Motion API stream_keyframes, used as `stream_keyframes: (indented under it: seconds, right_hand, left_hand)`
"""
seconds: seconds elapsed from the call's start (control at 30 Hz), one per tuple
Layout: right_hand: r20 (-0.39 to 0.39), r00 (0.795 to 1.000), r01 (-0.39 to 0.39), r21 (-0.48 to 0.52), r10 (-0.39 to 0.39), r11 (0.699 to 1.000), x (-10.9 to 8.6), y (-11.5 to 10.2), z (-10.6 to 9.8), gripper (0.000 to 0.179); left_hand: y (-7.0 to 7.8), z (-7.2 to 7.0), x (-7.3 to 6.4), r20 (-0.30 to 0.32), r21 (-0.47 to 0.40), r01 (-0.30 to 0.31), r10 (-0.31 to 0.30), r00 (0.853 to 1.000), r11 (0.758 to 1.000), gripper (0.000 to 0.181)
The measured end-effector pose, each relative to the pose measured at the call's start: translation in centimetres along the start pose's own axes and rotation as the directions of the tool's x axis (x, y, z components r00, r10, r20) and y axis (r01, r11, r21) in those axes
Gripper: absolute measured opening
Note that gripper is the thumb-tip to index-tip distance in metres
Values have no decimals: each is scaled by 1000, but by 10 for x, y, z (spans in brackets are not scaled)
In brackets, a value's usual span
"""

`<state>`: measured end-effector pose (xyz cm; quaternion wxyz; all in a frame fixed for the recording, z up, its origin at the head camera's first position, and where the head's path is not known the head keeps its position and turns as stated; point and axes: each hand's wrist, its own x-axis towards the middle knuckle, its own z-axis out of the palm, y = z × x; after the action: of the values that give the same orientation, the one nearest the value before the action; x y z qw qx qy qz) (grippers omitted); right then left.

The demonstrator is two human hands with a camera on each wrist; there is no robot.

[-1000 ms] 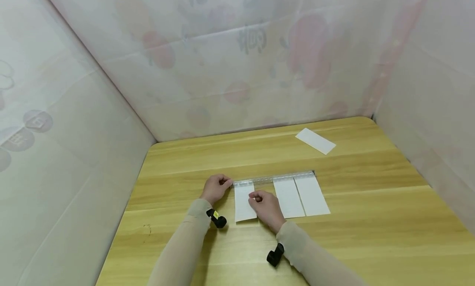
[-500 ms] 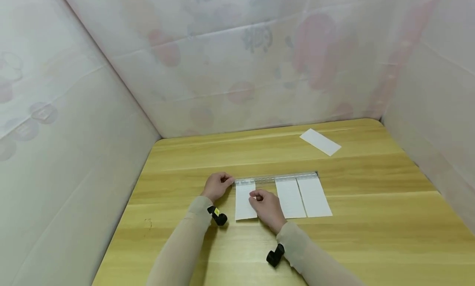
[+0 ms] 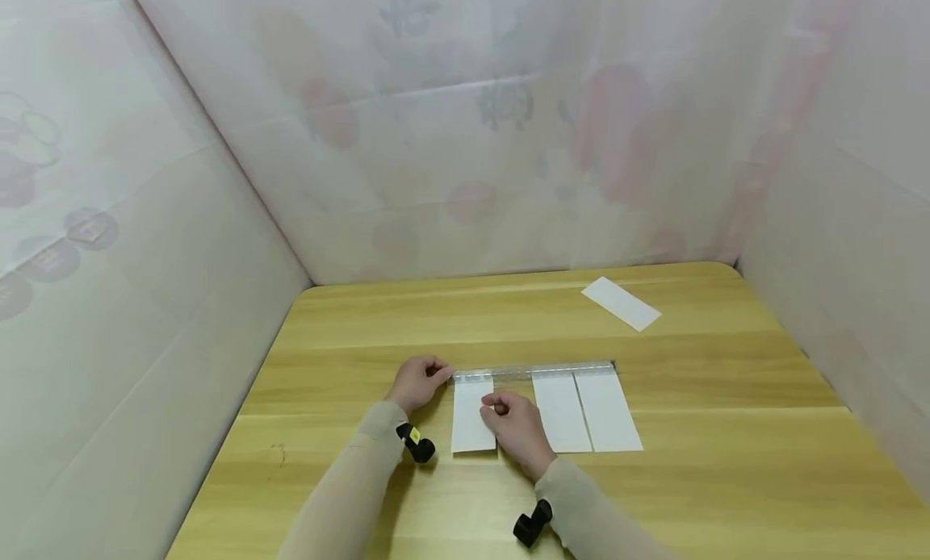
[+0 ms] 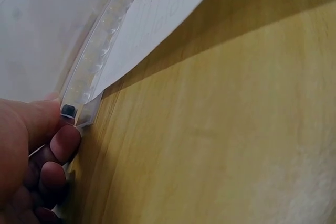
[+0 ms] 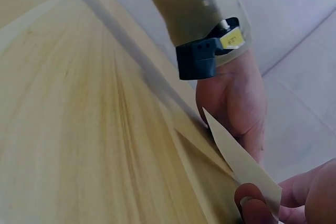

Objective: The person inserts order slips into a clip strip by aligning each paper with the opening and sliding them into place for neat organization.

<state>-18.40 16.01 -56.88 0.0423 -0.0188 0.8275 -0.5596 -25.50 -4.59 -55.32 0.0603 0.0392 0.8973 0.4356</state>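
Note:
A long clear plastic strip (image 3: 514, 373) lies across the table, covering the top edges of several white paper cards. My left hand (image 3: 416, 384) pinches the strip's left end between thumb and fingers; a small dark spot (image 4: 68, 110) shows there in the left wrist view. My right hand (image 3: 521, 432) grips the right edge of the leftmost card (image 3: 471, 428), thumb on one face and fingers on the other. That card is raised off the wood at its lower part. Two more cards, a nearer one (image 3: 561, 419) and an outer one (image 3: 609, 411), lie flat to the right under the strip.
A separate white card (image 3: 621, 303) lies at an angle toward the back right of the wooden table (image 3: 349, 318). Pale printed fabric walls (image 3: 407, 181) stand at the left, back and right edges. Each wrist wears a small black camera (image 3: 533, 524).
The head view has shifted slightly, so the table sits lower in it. Both hands keep the same hold on strip and card, with hardly any movement.

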Motion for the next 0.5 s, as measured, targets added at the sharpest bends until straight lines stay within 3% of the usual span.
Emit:
stream_keyframes:
  seconds: [0.23,0.37,0.5]
  right_hand:
    - [-9,1000,26,2,-26,1000,-4,-1,-2,15]
    - [-7,999,32,9,-32,999,-6,-5,-1,19]
    - [-12,999,30,27,-29,999,-12,-6,-1,27]
  left_hand:
    - [-7,4,3,3,24,-27,27,1000,999,14]
    - [-4,-1,1,-6,29,-18,18,1000,999,14]
    - [1,-2,-5,-11,32,-52,52,999,998,15]
